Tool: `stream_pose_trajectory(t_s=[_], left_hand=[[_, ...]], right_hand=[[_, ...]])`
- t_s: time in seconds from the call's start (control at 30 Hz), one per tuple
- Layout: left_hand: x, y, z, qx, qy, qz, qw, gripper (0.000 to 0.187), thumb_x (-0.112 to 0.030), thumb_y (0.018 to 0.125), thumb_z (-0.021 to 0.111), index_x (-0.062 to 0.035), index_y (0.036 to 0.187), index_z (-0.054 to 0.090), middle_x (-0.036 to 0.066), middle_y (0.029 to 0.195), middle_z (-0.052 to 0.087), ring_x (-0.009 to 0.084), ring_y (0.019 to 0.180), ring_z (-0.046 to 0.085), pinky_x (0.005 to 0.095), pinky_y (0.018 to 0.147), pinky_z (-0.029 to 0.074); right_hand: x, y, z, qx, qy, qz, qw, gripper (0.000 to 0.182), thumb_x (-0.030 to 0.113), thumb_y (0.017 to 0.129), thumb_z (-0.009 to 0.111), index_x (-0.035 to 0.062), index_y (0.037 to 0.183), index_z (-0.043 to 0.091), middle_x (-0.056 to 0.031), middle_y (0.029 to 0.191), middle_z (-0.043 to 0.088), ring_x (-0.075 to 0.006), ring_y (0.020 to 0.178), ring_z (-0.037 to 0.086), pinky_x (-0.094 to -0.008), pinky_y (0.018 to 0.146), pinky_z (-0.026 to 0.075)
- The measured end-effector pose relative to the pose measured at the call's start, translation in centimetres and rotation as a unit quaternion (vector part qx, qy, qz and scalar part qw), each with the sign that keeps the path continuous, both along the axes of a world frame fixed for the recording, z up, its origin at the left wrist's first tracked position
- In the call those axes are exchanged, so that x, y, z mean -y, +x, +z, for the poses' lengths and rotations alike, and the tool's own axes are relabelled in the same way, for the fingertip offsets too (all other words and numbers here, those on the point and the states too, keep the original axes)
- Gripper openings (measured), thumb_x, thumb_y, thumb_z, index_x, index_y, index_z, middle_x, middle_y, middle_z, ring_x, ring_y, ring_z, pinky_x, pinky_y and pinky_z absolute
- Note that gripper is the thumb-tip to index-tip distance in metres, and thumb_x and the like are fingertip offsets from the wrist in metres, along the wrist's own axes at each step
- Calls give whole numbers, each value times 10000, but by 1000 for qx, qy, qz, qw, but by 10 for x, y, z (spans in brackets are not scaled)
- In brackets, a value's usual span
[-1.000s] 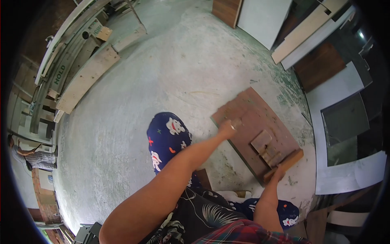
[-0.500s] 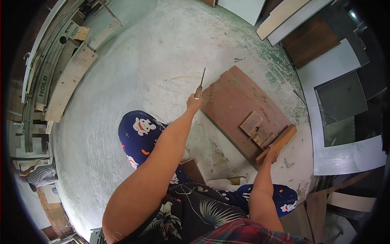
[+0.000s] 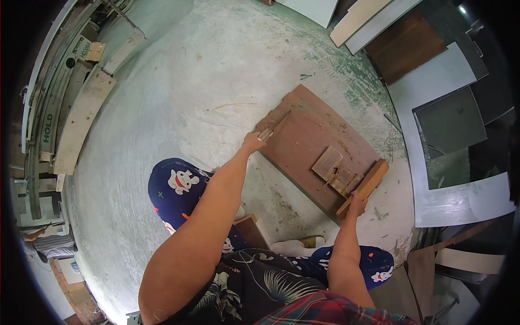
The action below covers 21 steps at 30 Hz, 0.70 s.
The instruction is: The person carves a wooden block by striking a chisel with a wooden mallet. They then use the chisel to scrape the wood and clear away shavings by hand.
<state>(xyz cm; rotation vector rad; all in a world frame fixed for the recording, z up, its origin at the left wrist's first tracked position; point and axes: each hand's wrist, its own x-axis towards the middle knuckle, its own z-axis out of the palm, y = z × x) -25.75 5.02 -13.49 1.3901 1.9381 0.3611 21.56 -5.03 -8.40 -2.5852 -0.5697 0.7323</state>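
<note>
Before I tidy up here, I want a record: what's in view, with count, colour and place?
Floor: 1, grey and green, middle.
Board: 1, reddish-brown, on the floor.
Pointed tool: 1, brown handle, over the board's left part.
Wooden block: 1, orange-brown, at the board's right end.
Smaller wood pieces: count unclear, brown, on the board.
Wood debris: uncounted, brownish, on the board.
Planks: several, pale and grey, left side.
Panels: several, white, brown and dark, right side.
Partly seen person: 1, grey patterned clothing, far left.
Plaid cloth: 1, red and green, bottom.
Shirt: 1, black leaf-print, bottom.
Trousers: 1 pair, blue printed, lower middle.
Left hand: 1, bare, around the tool's handle.
Right hand: 1, bare, gripping the block.
</note>
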Motion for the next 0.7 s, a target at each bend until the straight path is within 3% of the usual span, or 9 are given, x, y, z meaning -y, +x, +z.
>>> stream_pose_trajectory(t_s=[0.27,0.4,0.5,0.63,0.7], left_hand=[[13,-10,24,-5,0,20,1000,476,-303,635,744,-7,997,657,233,1004,664,368,965,636,418,834,509],[17,-12,14,43,-38,55,997,469,-295,629,749,-2,983,658,235,993,666,372,957,639,413,823,512],[11,-12,8,46,-45,37,997,501,-319,628,752,-11,1010,651,235,1069,648,377,1035,609,412,861,497],[14,2,6,-135,-11,36,990,576,-349,632,744,-22,1093,633,256,1250,554,403,1217,481,430,952,442],[8,-12,-20,0,-48,50,998,574,-345,631,744,-18,1090,633,264,1218,568,398,1181,510,432,942,451]], right_hand=[[-11,12,-8,4,113,93,989,618,413,603,701,53,1097,610,-199,1013,666,-372,973,625,-428,873,469],[-15,11,-10,-6,115,97,989,622,406,602,699,45,1100,604,-202,1035,659,-379,984,619,-434,868,468],[-7,13,-13,-5,116,99,988,621,403,603,699,43,1100,604,-202,1040,659,-378,987,620,-435,870,466],[-9,19,-16,-11,110,85,990,622,394,602,700,43,1106,603,-200,1053,655,-372,1004,614,-430,882,457],[-10,17,-15,-31,112,85,990,622,388,604,701,42,1111,601,-197,1057,653,-368,1009,611,-426,886,453]])
